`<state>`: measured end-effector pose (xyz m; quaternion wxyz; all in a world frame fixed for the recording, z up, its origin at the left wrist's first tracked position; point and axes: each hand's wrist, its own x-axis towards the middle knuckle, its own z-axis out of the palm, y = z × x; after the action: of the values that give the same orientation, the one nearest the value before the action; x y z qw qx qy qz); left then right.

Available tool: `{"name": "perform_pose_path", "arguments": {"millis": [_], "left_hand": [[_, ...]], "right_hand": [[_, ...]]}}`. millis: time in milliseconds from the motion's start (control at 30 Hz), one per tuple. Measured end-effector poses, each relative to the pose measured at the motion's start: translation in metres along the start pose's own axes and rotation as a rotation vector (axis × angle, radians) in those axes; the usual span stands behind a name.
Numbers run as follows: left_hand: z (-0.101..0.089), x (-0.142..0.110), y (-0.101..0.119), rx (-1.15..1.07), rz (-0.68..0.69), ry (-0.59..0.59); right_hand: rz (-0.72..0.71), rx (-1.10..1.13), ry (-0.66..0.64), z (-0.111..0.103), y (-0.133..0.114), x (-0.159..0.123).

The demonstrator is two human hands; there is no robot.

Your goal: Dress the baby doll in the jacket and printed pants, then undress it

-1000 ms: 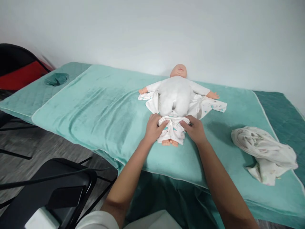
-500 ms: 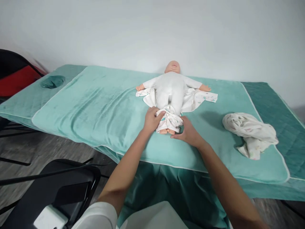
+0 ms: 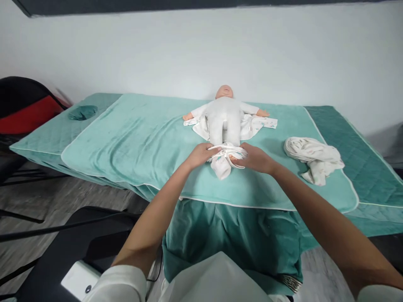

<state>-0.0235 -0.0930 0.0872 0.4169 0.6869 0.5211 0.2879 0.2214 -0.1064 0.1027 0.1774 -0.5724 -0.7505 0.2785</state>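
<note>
A baby doll (image 3: 224, 114) with a white cloth body lies on its back, arms spread. Beneath it, an opened white baby shirt (image 3: 256, 124) with a small print shows on both sides. White printed baby trousers (image 3: 221, 167) are bunched at the doll's lower legs, one end sticking out towards me. My left hand (image 3: 201, 155) pinches the trousers' left side, thumb on top. On the right side, my right hand (image 3: 257, 157) grips the same bunched cloth, its fingers partly inside the folds. The doll's feet are mostly hidden by the fabric.
A crumpled pale cloth (image 3: 315, 157) lies to the right on the green padded bed (image 3: 126, 138). The bed has a face hole (image 3: 83, 112) at its left end. A black chair (image 3: 53, 247) holding a white device (image 3: 80, 280) stands at lower left. Behind is a wall (image 3: 157, 54).
The trousers have been gathered tighter, with one end now poking towards me. The doll's feet, visible before, are largely covered. My right hand has turned over the cloth; the view has tilted up.
</note>
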Motion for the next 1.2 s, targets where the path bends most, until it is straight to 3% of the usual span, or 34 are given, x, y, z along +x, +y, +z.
{"name": "perform_pose_path", "arguments": {"millis": [67, 133, 233, 300, 400, 533, 667, 900, 1033, 1200], "left_hand": [[-0.005, -0.011, 0.010, -0.050, -0.014, -0.110], [-0.012, -0.021, 0.021, -0.090, -0.017, -0.190], [-0.026, -0.037, 0.043, -0.159, 0.021, -0.242], [-0.037, -0.048, 0.063, -0.187, 0.075, -0.254], [-0.055, -0.067, 0.101, -0.129, 0.171, -0.220], [-0.075, -0.087, 0.151, -0.019, 0.367, -0.034], [-0.088, -0.095, 0.180, 0.112, 0.497, -0.013], [-0.086, -0.093, 0.194, 0.094, 0.424, -0.110], [-0.087, -0.090, 0.188, 0.051, 0.395, -0.162], [-0.098, -0.096, 0.185, 0.115, 0.335, -0.193]], "right_hand": [[-0.006, 0.008, -0.049, -0.011, -0.004, -0.007], [-0.043, 0.063, -0.181, -0.025, -0.010, -0.016], [-0.116, 0.185, -0.400, -0.050, -0.024, -0.029], [-0.173, 0.241, -0.453, -0.068, -0.040, -0.040], [-0.241, 0.230, -0.418, -0.095, -0.075, -0.054], [-0.263, 0.230, -0.335, -0.121, -0.121, -0.066], [-0.381, 0.395, -0.259, -0.135, -0.144, -0.063], [-0.516, 0.427, -0.249, -0.134, -0.156, -0.056], [-0.529, 0.286, -0.254, -0.138, -0.160, -0.066], [-0.538, 0.089, -0.215, -0.160, -0.154, -0.078]]}}
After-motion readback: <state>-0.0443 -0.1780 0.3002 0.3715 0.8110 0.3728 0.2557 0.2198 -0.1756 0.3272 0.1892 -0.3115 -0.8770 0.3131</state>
